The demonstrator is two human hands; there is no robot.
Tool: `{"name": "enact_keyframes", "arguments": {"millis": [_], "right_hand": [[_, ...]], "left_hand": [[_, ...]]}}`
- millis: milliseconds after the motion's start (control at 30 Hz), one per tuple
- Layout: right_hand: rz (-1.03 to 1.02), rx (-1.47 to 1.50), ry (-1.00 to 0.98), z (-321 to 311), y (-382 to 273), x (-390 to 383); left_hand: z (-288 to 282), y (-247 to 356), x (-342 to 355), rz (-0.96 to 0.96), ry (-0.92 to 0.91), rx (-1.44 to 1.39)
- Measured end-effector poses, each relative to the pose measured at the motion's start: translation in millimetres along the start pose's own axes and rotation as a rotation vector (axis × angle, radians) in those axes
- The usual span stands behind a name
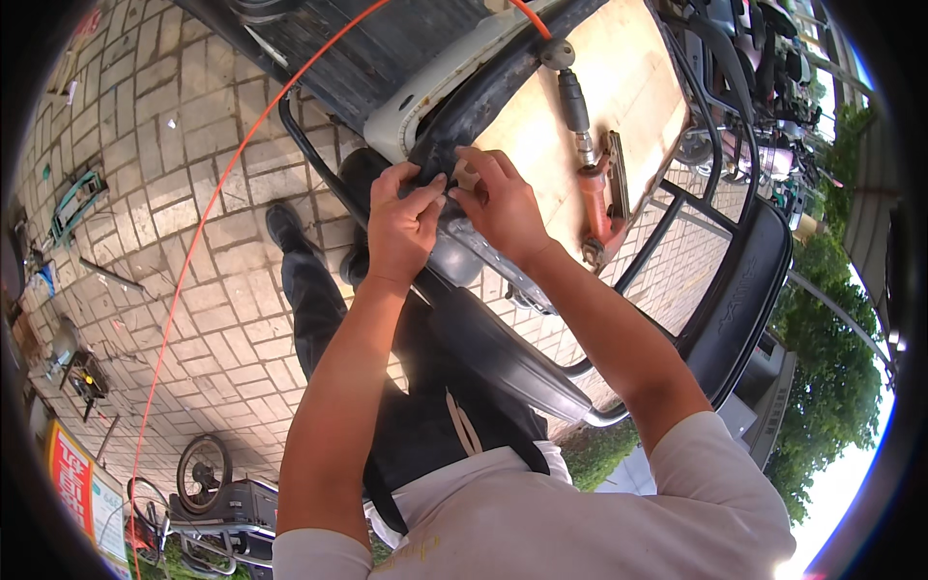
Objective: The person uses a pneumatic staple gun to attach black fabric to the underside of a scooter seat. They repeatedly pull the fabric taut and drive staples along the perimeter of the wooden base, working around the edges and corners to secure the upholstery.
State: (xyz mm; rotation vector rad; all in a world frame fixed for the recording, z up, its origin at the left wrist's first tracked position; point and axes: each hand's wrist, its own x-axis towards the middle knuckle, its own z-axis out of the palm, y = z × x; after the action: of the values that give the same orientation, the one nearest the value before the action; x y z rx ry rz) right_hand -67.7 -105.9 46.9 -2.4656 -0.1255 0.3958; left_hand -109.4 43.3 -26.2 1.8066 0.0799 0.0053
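Between left hand (404, 227) and right hand (505, 205): black edging (476, 108), dull, pale-scuffed.

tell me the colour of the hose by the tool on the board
Orange; the hose shows best in the head view.

Our left hand (404, 220) pinches, fingers (392, 182) curled; our right hand (505, 208) bends just beside that grip. Our 2 forearms (348, 387) diverge behind it.
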Motion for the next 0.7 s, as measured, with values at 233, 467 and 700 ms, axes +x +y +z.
{"name": "enact_keyframes", "arguments": {"millis": [233,467,700], "right_hand": [[-0.332,-0.100,0.055,7.7,18.1,2.5],[-0.373,-0.082,0.079,6.9,26.1,5.9],[-0.331,-0.065,0.073,5.6,24.6,3.9]], "left_hand": [[-1.0,-2.1,0.8,0.010,-0.014,-0.010],[-8.7,-13.9,6.7,-0.056,-0.132,-0.170],[-49.7,2.7,47.4,-0.046,-0.572,-0.002]]}}
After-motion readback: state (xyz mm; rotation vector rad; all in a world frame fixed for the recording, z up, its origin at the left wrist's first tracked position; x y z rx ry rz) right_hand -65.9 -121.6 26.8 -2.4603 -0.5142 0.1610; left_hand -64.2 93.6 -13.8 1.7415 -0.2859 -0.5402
